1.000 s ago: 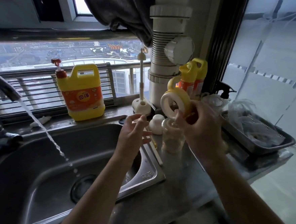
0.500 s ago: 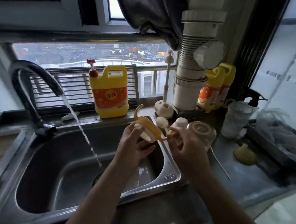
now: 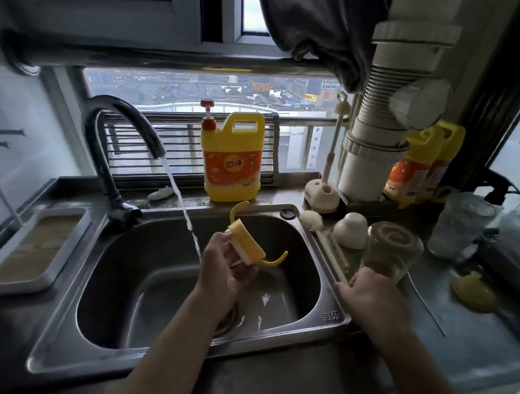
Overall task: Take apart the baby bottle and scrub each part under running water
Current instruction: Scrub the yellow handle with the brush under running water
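Gripping yellow collar [image 3: 249, 243], left hand [image 3: 227, 270]; jug [image 3: 232, 155] label blurred.

Home kitchen, steel sink [image 3: 183, 353], running faucet [image 3: 115, 120]

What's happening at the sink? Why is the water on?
Someone is washing a baby bottle in pieces. Their left hand holds the yellow handle ring over the sink, right beside the water running from the tap. Their right hand grips the end of the bottle brush lying on the sink's right edge. The glass bottle and a white cap sit on the counter nearby.
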